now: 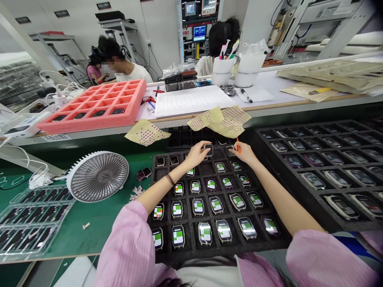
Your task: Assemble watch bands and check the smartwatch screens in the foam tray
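Observation:
At the far rows of the black foam tray (191,249), my left hand (197,154) pinches a square smartwatch (209,150) by its edge. To its right, my right hand (243,153) is closed around a thin orange pen-like tool (238,146). The fingertips of that hand also reach the edge of another smartwatch (229,150); whether they grip it I cannot tell. Several watches with lit green-and-white screens, such as a watch (198,206) in the middle, sit in the nearer compartments. A dark-screened watch (160,161) lies at the far left.
Left of the tray stand a grey fan (101,175) and clear plastic trays (36,223). A second foam tray of watches (302,195) is at the right. Yellow sticker sheets (221,120) hang off the shelf, where a pink foam tray (119,119) and paper form (194,100) lie. Other people sit beyond.

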`<state>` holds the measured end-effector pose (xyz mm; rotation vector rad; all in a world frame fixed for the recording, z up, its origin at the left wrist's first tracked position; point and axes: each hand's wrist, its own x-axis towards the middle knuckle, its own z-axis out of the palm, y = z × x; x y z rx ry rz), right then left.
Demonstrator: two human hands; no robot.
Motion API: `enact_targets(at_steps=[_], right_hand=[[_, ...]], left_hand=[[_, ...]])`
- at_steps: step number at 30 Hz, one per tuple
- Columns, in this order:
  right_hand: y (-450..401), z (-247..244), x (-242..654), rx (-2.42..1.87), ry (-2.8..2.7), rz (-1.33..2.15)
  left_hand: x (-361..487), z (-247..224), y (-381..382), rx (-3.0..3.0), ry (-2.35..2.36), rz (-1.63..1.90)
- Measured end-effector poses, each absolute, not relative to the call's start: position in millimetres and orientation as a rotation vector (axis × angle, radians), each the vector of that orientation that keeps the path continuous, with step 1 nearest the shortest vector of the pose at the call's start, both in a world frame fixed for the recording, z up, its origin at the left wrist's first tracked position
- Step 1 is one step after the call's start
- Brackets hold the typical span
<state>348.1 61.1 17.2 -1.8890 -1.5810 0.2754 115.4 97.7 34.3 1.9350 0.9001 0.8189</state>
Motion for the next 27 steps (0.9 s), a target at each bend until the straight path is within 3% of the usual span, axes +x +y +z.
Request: enact_targets(at_steps=[7,18,27], right_hand=[[42.6,27.7,345.5,-1.936,-1.628,0.212],[28.2,12.4,301.8,-1.902,-1.777,0.592],[27.8,5.8,305.0,-1.805,-1.621,0.816]], left_hand=[[182.6,9.3,119.5,2.212,1.093,0.641],[114.4,32.8,106.7,2.546,1.173,0.12],[149.5,28.0,83.3,2.747,1.083,0.127]])
